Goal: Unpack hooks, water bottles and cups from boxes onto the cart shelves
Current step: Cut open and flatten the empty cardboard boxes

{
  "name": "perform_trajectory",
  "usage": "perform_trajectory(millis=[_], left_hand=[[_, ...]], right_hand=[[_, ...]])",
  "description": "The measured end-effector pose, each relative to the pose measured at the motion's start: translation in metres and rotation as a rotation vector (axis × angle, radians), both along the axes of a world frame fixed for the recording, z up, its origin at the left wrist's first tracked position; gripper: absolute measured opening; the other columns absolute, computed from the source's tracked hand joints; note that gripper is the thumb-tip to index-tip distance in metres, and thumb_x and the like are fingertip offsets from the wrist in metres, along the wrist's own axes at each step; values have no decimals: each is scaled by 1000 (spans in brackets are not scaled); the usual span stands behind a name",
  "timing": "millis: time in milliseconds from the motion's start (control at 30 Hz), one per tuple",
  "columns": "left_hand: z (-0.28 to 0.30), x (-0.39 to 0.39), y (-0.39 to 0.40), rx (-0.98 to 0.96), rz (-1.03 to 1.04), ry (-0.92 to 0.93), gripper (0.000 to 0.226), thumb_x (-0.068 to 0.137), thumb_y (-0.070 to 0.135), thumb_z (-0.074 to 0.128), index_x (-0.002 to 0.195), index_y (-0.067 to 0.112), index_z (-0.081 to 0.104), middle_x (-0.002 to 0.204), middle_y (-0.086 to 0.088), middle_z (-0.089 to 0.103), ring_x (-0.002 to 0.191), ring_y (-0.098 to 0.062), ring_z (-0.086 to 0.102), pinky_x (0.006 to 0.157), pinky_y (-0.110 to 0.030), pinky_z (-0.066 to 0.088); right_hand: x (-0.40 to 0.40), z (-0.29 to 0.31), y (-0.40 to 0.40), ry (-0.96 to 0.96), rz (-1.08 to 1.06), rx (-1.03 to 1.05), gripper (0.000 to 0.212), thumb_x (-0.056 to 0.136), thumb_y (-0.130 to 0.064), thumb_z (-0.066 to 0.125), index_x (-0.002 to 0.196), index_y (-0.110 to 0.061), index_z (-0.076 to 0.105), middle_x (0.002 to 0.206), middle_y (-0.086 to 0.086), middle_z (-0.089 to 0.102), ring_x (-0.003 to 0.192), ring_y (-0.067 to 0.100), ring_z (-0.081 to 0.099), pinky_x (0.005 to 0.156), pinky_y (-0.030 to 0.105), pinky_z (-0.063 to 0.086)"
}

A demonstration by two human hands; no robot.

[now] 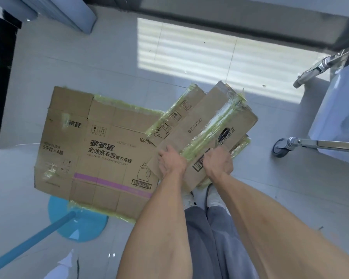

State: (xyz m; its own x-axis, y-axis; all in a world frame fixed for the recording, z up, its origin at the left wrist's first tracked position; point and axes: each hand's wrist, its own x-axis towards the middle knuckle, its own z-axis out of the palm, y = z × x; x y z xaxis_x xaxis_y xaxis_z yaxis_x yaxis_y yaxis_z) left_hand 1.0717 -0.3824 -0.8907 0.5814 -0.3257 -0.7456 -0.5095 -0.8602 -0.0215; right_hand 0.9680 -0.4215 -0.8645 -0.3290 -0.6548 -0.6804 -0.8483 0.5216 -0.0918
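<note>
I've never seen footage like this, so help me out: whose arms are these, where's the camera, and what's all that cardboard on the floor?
There is no machine here. The camera is worn on a person's head and looks down, so you see their own two bare arms, grey trousers and white shoes.

The left hand and right hand both have a grip on the near edge of a flattened cardboard box bound with greenish tape. Under it lies another flattened box, and to the left a large flattened detergent carton lies on the tiled floor.

At the right edge you see a wheel and metal frame, apparently the cart. A blue mop rests at lower left.
</note>
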Motion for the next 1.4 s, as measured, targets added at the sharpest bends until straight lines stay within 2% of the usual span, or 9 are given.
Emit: perform_trajectory(millis=[300,500,633,767,833,967,1133,1267,1400], left_hand=[[-31,20,-40,63,-145,-78,91,87,37,68,154,15,11,155,-21,22,134,-37,34,105,-49,36],[-66,43,-36,36,-270,-35,79,87,62,59,138,8,32,121,-18,57,97,-32,64,87,-46,56],[-58,18,-36,54,-517,-218,79,92,70,39,130,1,35,102,-15,64,62,-21,51,61,-35,43],[-55,-24,-51,-11,-494,-167,79,96,68,33,131,-2,42,64,-6,49,61,-22,48,64,-36,34],[-56,-53,-52,-63,-433,-86,71,99,59,36,132,-4,42,81,-11,64,81,-30,62,68,-36,34],[-55,-105,-11,-34,-280,62,26,103,19,40,122,2,40,114,-18,65,104,-35,63,78,-40,44],[-47,-113,28,58,-326,78,28,97,23,45,121,8,41,111,-13,64,99,-32,63,73,-36,41],[-39,-97,-27,-46,-149,-49,27,96,19,42,120,7,44,112,-16,62,100,-34,61,76,-37,43],[-39,-100,-94,-138,-221,-14,26,96,16,41,121,9,45,110,-15,61,97,-33,61,75,-36,41]], right_hand=[[-20,-29,-27,0,-237,-9,34,99,-21,37,121,-3,57,116,18,62,103,34,59,77,36,40],[-36,-65,-16,-222,-429,186,41,101,-19,34,130,1,55,133,21,55,119,35,54,88,33,42],[-30,-57,-14,-243,-532,-68,35,102,-23,36,114,0,60,136,20,52,115,31,51,92,35,39],[-44,-56,-38,-123,-314,-240,24,100,-18,35,101,-7,57,157,12,27,141,32,28,109,44,33],[-53,-58,-42,1,-168,-277,26,98,-15,37,110,-5,58,159,15,20,145,32,20,115,44,25],[-53,-59,-12,59,42,-223,28,100,-19,40,119,-7,55,130,13,49,119,29,48,96,41,37],[-67,-53,-3,19,83,-141,25,104,-18,37,118,-10,55,116,10,60,102,29,60,82,38,43],[-94,-46,-38,64,36,-225,21,102,-19,43,114,-7,56,106,12,62,93,30,63,77,41,48],[-103,-48,-84,42,-153,-330,15,101,-16,47,101,-8,59,95,8,62,77,21,53,70,35,45]])
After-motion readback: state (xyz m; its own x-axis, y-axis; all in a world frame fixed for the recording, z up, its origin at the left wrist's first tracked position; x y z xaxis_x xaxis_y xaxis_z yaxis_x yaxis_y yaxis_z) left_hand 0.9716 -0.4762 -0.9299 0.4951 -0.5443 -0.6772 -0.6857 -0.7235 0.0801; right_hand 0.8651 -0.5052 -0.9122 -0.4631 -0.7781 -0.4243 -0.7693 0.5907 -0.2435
